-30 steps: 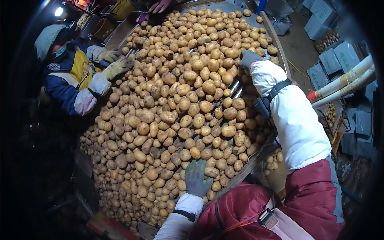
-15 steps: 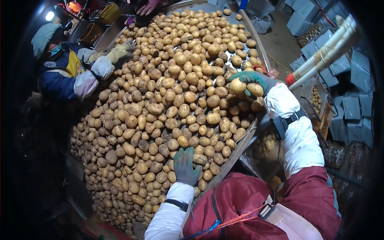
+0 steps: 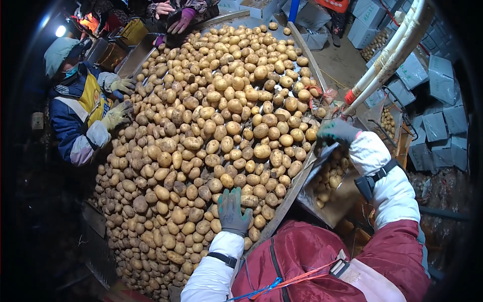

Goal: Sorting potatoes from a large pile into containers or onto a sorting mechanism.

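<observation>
In the head view, my left hand (image 3: 234, 215), in a grey-green glove, lies palm down on the potatoes (image 3: 221, 156), just inside the tabletop's near edge. Its fingers are stretched out and slightly spread, gripping nothing that I can see. The potatoes cover most of the tabletop (image 3: 308, 55), heaped from the far edge down to the near-left corner.

My right hand (image 3: 339, 132) is out past the near edge, toward its right end, above an open box (image 3: 346, 204) with more potatoes inside. I can't tell how far its fingers are bent or whether they have hold of anything.

Along the left edge I see a co-worker (image 3: 83, 103) with both gloved hands at the heap. Another person's hands show by the far-left corner. Pale poles (image 3: 390, 56) slant beyond the right edge, and grey-blue cartons (image 3: 435, 126) are stacked farther right.
</observation>
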`<state>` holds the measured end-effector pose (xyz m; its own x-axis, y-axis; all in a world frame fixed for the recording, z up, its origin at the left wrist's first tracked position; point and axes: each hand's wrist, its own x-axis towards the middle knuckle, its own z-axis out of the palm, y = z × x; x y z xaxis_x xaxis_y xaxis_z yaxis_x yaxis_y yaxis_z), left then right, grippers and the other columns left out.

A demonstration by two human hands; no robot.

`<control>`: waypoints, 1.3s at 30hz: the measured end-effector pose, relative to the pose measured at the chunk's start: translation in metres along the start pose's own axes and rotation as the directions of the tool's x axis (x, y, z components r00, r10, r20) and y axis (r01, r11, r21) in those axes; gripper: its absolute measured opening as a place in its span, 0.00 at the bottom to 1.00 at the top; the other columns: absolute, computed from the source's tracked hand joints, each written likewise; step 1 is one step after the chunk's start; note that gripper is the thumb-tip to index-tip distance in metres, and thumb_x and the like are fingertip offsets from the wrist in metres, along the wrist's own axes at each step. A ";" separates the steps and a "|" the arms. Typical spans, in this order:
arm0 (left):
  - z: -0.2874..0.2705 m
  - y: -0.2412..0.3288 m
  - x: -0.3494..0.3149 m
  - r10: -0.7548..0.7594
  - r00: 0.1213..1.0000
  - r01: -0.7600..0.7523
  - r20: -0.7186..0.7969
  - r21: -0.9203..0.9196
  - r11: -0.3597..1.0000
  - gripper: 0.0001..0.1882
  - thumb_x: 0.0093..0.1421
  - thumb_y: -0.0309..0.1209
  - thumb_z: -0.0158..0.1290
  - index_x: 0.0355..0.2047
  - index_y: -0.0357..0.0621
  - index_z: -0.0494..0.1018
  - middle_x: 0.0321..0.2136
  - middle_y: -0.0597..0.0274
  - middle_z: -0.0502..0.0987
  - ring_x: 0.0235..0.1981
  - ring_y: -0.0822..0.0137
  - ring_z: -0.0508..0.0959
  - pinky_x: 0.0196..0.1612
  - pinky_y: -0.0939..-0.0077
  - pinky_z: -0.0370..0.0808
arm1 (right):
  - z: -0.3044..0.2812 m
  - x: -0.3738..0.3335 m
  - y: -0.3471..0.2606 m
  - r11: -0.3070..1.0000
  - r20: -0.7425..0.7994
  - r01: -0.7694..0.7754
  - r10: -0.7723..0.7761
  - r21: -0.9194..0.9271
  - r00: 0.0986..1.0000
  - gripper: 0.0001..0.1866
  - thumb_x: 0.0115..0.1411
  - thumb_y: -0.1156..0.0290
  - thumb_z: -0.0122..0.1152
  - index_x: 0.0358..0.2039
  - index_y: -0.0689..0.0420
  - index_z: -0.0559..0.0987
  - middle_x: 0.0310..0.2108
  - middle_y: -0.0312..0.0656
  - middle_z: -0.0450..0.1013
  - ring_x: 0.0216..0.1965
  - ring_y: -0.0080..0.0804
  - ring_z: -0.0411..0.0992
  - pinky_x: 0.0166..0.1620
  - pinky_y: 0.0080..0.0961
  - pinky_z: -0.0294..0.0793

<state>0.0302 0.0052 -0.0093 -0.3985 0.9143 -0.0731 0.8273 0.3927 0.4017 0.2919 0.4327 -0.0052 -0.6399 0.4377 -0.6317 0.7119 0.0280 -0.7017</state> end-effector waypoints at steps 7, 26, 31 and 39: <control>-0.007 0.008 0.007 -0.034 0.999 0.036 0.040 -0.029 0.999 0.42 0.46 0.37 0.60 0.63 0.44 0.63 0.58 0.49 0.67 0.64 0.43 0.61 0.68 0.44 0.53 | -0.024 0.141 -0.108 0.980 -0.545 0.108 -0.184 -0.168 0.818 0.16 0.59 0.62 0.55 0.45 0.52 0.83 0.41 0.47 0.80 0.43 0.42 0.79 0.48 0.35 0.76; -0.009 0.002 0.013 -0.062 0.994 0.063 0.090 -0.019 0.998 0.43 0.46 0.41 0.60 0.64 0.44 0.64 0.57 0.46 0.70 0.63 0.41 0.64 0.66 0.45 0.56 | 0.012 0.233 -0.196 0.772 -0.428 0.029 -0.383 -0.635 0.819 0.31 0.49 0.64 0.63 0.56 0.49 0.72 0.57 0.48 0.68 0.55 0.48 0.72 0.55 0.37 0.73; -0.009 0.003 0.010 -0.044 0.998 0.045 0.050 -0.023 0.999 0.43 0.46 0.41 0.61 0.64 0.45 0.64 0.57 0.49 0.70 0.63 0.43 0.64 0.67 0.46 0.56 | 0.010 0.249 -0.201 0.760 -0.436 -0.031 -0.338 -0.649 0.834 0.29 0.51 0.67 0.64 0.56 0.51 0.73 0.58 0.48 0.70 0.55 0.49 0.73 0.56 0.39 0.73; -0.013 0.003 0.012 -0.023 0.997 0.026 0.074 -0.049 0.998 0.43 0.46 0.41 0.62 0.64 0.48 0.64 0.58 0.51 0.70 0.64 0.47 0.64 0.68 0.48 0.56 | -0.023 0.241 -0.144 0.922 -0.323 0.371 -0.320 0.109 0.891 0.20 0.54 0.58 0.71 0.42 0.58 0.83 0.40 0.45 0.80 0.40 0.33 0.78 0.42 0.28 0.77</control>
<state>0.0229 0.0156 0.0025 -0.3867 0.9100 -0.1493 0.7964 0.4112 0.4435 0.0424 0.5549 -0.0487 -0.7042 0.6710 -0.2320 0.3879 0.0900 -0.9173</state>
